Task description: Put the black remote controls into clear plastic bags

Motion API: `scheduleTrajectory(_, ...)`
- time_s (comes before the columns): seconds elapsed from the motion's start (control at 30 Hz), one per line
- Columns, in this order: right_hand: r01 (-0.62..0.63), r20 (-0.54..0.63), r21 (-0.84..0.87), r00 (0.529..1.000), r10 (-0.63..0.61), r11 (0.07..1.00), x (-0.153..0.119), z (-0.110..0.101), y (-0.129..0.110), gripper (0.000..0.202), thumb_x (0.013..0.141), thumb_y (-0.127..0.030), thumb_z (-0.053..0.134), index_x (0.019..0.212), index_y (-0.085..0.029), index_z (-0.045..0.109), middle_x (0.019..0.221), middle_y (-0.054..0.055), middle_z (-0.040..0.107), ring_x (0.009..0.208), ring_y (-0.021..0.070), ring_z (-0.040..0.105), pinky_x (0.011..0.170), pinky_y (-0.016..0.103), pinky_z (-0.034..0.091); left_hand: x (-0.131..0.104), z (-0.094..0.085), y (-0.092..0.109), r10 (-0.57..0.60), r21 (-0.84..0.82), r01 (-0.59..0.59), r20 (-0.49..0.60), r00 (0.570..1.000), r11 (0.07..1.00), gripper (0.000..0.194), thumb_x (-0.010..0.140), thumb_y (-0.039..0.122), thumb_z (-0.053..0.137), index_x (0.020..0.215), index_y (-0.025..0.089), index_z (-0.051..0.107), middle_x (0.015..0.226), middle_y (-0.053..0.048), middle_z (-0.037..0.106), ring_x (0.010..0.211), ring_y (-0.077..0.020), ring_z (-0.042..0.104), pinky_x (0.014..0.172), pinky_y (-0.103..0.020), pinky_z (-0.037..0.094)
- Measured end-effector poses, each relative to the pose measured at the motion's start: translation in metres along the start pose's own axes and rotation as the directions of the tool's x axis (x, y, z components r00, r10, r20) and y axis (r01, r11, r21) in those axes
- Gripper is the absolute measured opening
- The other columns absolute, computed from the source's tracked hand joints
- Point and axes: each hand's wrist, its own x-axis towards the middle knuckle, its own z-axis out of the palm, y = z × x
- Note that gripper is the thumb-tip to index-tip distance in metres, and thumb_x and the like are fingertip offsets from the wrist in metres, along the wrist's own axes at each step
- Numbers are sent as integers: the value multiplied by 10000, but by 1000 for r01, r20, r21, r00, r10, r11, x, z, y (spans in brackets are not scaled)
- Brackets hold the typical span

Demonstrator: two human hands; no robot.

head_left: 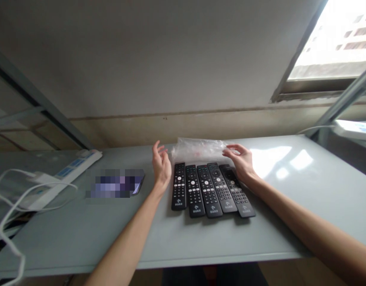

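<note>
Several black remote controls (206,190) lie side by side on the grey table, buttons up, with the right-hand ones slanting. Behind their far ends is a crumpled clear plastic bag (197,149). My left hand (162,163) is raised beside the leftmost remote, its fingers apart and nothing in it. Past the far end of the rightmost remote, my right hand (241,159) has loosely bent fingers at the bag's right end. Whether those fingertips touch the plastic is unclear, but no grip on it shows.
To the left lies a phone (138,183), partly blurred out. A white power strip (78,163) with a looping white cable (10,234) is further left. The wall (183,59) rises behind the table (159,242), and metal frame posts stand at both sides.
</note>
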Motion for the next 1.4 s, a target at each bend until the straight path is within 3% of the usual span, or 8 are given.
scheduleTrajectory(0.23,-74,-55,72,995,79,995,0,-1,5,422,678,-484,934,958,-239,736,938,67,763,844,261,724,776,421,567,1,-4,2,-47,58,47,-3,999,997,376,958,204,508,1324,199,591,1003,-51,694,927,-212,673,939,-373,544)
scheduleTrajectory(0.5,-42,-127,91,990,54,995,-3,4,0,341,678,-413,941,824,-239,686,834,26,734,813,220,689,754,355,524,-5,0,-8,-40,31,37,109,993,999,471,925,144,548,1386,229,583,1228,-102,709,1165,-245,678,1111,-463,512)
scheduleTrajectory(0.73,-21,-146,84,989,34,996,-2,3,2,349,682,-427,933,824,-244,671,829,11,714,799,211,685,748,350,530,-6,3,-16,-28,14,26,165,986,1000,595,821,80,664,1391,232,591,1262,-107,700,1182,-252,685,1131,-473,525)
scheduleTrajectory(1.03,-2,-76,-54,997,-2,999,0,1,1,336,762,-505,857,844,-244,661,825,-1,685,742,196,638,694,348,502,-7,4,-17,-36,52,28,168,985,998,525,927,189,654,1444,229,565,1316,-127,693,1211,-260,682,1135,-487,525)
scheduleTrajectory(1.2,47,-65,-204,996,-61,978,-1,0,-10,233,799,-442,821,857,-233,736,922,29,735,825,215,613,694,342,410,-9,3,-16,-14,96,-4,188,982,995,516,964,216,630,1471,220,537,1374,-144,669,1279,-268,648,1171,-497,490)
scheduleTrajectory(1.4,114,-24,-222,992,-122,968,-4,5,-20,256,855,-467,783,993,-257,733,1051,50,780,900,235,672,747,366,443,-12,4,-14,5,110,-28,206,979,994,539,964,218,621,1493,225,518,1413,-142,644,1338,-275,615,1217,-514,440)
